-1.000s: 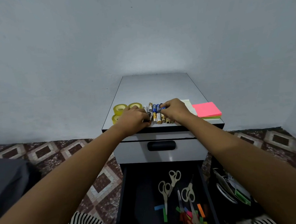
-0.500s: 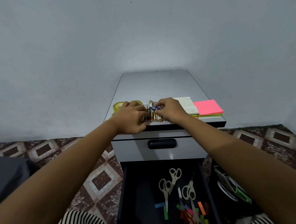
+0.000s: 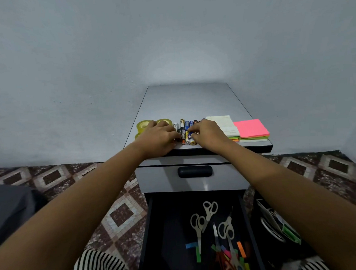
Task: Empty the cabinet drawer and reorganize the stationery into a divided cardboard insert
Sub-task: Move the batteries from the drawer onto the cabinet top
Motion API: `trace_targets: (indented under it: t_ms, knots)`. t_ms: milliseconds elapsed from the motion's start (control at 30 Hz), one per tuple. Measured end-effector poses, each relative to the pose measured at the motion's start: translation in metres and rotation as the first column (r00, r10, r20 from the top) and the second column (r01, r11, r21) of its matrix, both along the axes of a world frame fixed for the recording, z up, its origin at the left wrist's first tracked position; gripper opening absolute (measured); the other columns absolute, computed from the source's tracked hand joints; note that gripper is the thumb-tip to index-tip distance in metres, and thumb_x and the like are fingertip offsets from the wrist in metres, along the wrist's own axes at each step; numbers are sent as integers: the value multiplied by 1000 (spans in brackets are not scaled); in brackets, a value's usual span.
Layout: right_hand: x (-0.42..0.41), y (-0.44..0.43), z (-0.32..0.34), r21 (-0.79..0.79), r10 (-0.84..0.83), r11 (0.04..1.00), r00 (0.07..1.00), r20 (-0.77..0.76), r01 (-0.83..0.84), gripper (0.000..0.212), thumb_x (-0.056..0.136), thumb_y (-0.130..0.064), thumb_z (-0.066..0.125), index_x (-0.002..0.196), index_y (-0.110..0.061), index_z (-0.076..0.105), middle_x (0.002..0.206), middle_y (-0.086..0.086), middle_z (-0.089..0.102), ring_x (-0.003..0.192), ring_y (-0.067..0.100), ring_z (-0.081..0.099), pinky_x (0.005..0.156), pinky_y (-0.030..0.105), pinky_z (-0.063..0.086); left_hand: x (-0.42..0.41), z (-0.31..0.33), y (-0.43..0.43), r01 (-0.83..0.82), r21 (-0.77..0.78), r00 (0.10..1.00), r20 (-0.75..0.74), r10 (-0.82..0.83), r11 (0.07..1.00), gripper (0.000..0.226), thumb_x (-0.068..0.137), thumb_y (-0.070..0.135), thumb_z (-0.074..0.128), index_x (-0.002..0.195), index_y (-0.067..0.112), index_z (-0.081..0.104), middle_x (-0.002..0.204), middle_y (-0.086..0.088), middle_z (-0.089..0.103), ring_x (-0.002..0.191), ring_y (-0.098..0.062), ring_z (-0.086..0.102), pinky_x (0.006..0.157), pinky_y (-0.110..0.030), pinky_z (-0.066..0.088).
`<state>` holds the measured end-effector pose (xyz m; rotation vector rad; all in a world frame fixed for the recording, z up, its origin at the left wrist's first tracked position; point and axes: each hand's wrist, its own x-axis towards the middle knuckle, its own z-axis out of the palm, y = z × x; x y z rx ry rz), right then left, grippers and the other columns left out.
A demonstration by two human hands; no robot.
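Note:
On the front edge of the grey cabinet top lies a row of batteries. My left hand rests at the row's left end and my right hand at its right end, fingertips touching the batteries from both sides. Yellow tape rolls sit left of my left hand. A white notepad and a pink sticky-note pad lie to the right. Below, the open black drawer holds white-handled scissors and coloured sticky flags.
A closed grey drawer with a black handle sits under the cabinet top. A dark bag with cables and a green item stands right of the open drawer. Patterned tile floor surrounds the cabinet; a grey wall rises behind.
Both hands stay on the batteries, fingers shifting slightly and pressing the row together. The view has tilted a little; nothing else has moved.

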<state>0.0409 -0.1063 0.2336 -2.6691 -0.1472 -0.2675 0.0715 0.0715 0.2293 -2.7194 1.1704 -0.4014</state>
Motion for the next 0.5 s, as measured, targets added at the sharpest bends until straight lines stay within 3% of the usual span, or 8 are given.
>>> trace_targets:
  t_ms: [200,500]
  knots:
    - [2,1,3,-46,30,998,999,-21,-31,31,92,-11,53,119,-17,65,125,9,60,110,25,55,88,26,41,0,-2,-2,18,-56,999,31,-16,998,36,91,36,54,120,16,62,121,-8,61,118,-32,49,89,-43,36]
    - [15,0,2,-90,15,996,1000,-8,-15,27,89,-11,55,113,-14,67,113,12,66,100,26,59,82,32,47,2,-4,-4,-27,-44,999,28,28,999,38,95,41,44,126,22,57,127,1,57,124,-23,44,94,-40,30]
